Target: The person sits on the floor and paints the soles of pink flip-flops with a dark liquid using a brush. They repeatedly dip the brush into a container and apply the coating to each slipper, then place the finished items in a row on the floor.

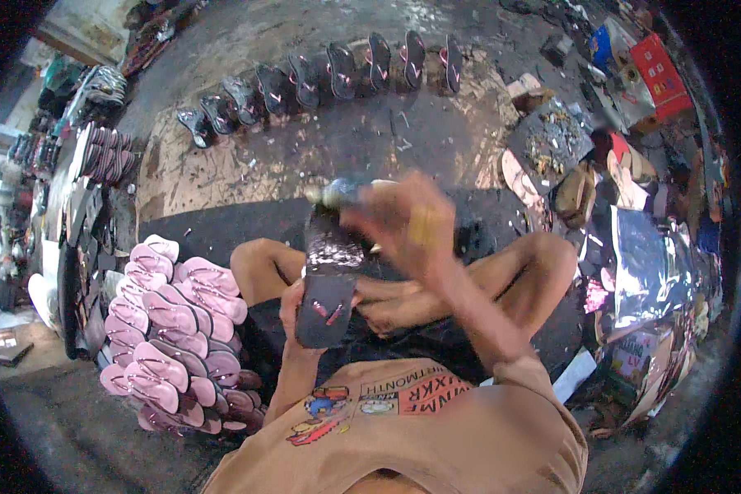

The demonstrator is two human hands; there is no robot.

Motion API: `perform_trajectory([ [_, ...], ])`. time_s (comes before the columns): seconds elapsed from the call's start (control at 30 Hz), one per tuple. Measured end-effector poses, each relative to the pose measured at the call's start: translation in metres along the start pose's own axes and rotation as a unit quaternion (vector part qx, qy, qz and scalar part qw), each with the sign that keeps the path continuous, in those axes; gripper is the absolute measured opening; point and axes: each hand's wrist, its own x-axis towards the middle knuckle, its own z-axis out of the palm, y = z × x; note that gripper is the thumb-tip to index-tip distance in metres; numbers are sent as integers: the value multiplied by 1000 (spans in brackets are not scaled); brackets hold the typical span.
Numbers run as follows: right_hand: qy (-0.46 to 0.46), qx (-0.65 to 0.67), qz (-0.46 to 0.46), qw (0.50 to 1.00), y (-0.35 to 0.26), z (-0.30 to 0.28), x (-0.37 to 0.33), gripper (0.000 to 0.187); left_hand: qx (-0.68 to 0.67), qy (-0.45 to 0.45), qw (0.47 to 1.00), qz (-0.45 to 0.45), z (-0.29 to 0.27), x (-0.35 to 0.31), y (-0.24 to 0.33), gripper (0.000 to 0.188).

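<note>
My left hand [290, 306] grips a dark flip-flop sole [325, 309] by its lower sides, with the underside facing up. Pink strap ends poke through near its lower end, and its upper half shines as if wet. Over the far end, my right hand [407, 221] is smeared by motion. Its fingers look curled, but whatever they hold is too blurred to name. A blurred blue-grey rounded shape [342, 193] shows beside those fingers at the sole's far tip. Between my crossed legs, the sole is held above a dark mat [222, 224].
Several dark soles with pink strap ends [340, 72] lie in an arc on the far cardboard [173, 177]. Pink flip-flops [160, 329] are heaped at my left. On the right sit a crusted grey sheet [552, 136], a red box [660, 78] and a shiny plastic sheet [646, 263].
</note>
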Motion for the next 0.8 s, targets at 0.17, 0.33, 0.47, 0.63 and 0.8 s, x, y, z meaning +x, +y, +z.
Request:
perform_trajectory([
  [0.17, -37, 60, 143, 987, -8, -31, -9, 29, 10, -27, 1000, 1, -9, 5, 3, 70],
  [0.33, -40, 81, 147, 985, -19, -48, 8, 41, -21, -64, 998, 12, 13, 3, -1, 71],
  [0.47, 57, 52, 216, 973, 33, -56, 39, 33, -39, -46, 998, -4, 27, 5, -11, 74],
  [0.63, -203, 161, 110, 960, -52, -38, -36, 25, -60, 123, 991, 10, 36, 26, 2, 57],
  [0.8, -297, 290, 189, 890, -15, -13, -58, 25, 122, 78, 989, 32, 38, 39, 0, 46],
])
